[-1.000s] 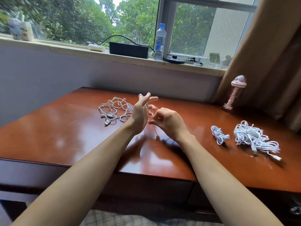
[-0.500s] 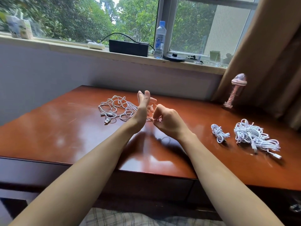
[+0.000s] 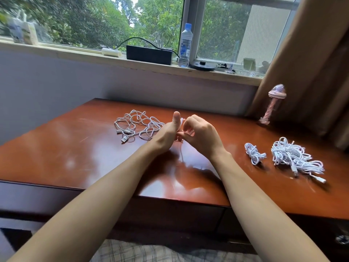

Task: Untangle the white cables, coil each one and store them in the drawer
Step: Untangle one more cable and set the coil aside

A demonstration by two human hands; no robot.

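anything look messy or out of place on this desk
Nothing spilled or damaged. The loose tangle left of the left hand is a knot of loops, and the big heap on the right sprawls with plugs trailing out, unlike the small coil beside it. The right hand pinches a white cable.

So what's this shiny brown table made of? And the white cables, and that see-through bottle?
The reddish-brown glossy table looks like varnished wood: it mirrors the window light. The tangled white cables seem plastic-coated, smooth and bendy, with metal plug tips. The clear bottle with a blue cap is probably thin plastic, since you see through it.
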